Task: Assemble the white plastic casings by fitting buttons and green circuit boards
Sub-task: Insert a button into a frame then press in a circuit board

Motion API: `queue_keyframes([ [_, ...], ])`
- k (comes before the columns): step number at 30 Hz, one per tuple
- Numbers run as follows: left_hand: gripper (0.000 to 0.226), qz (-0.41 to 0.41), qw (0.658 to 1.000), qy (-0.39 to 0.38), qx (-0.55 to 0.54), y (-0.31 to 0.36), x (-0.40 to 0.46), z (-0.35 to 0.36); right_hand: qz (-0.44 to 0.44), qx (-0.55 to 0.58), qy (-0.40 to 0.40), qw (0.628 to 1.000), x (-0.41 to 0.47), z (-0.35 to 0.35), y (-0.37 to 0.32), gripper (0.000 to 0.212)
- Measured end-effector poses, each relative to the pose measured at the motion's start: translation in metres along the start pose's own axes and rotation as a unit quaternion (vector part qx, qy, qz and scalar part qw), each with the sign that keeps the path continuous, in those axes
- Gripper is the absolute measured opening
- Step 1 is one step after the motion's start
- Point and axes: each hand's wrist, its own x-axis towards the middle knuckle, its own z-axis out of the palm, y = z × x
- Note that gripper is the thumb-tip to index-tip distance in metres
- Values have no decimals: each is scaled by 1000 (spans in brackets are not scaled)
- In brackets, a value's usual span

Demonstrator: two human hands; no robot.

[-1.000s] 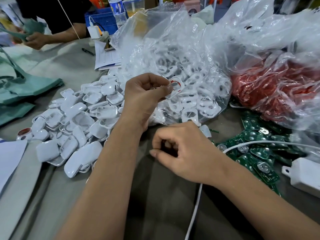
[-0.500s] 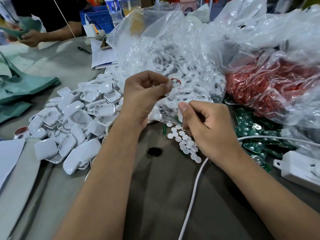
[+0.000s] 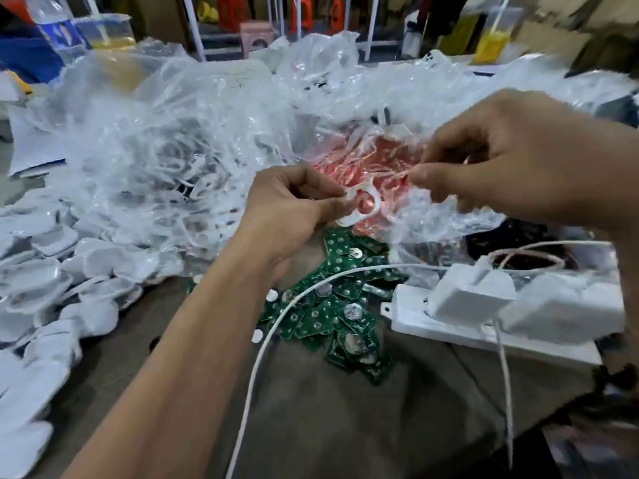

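White casing [image 3: 361, 206] with a round hole, pinched at its edge by left hand [image 3: 287, 216] above green circuit boards [image 3: 332, 305]. Right hand [image 3: 511, 160] raised just beside, fingers curled, perhaps pinching something small; too blurred to tell. Heaped casings [image 3: 52, 278] at left, clear bags [image 3: 173, 133] behind.

White casing frame [image 3: 361, 206], centre of frame: white plastic, pinkish red showing through its opening. Loose casings [image 3: 45, 288], left edge: plain white, glossy. Circuit boards [image 3: 340, 319], lower centre: dark green with small pale dots and silver round discs. Small buttons [image 3: 257, 336] beside them: white. Bag [image 3: 173, 140], upper left: clear, whitish glare, white parts inside. Bag [image 3: 363, 160], centre right: clear over red contents. Cable [image 3: 262, 354]: white. Power strip [image 3: 484, 326], right: white. Tabletop [image 3: 345, 426]: dull grey-brown.
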Motion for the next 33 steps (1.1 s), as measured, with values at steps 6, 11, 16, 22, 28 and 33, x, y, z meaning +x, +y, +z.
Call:
queue_keyframes([
  [6,19,-13,997,-64,41,-3,8,49,161,-127,-169,964,-6,-28,95,17],
  [11,20,-14,992,-102,76,-13,11,73,111,-150,-252,949,2,8,123,10],
  [16,19,1,986,-111,125,-21,10,75,112,-120,-245,956,7,17,137,11],
  [22,18,-4,987,-109,118,-24,12,68,116,-141,-232,955,11,23,137,6],
  [28,19,4,986,-111,120,-24,11,67,132,-124,-197,964,8,16,133,19],
  [33,19,2,988,-110,107,-23,9,57,144,-82,-121,979,-5,-22,114,26],
])
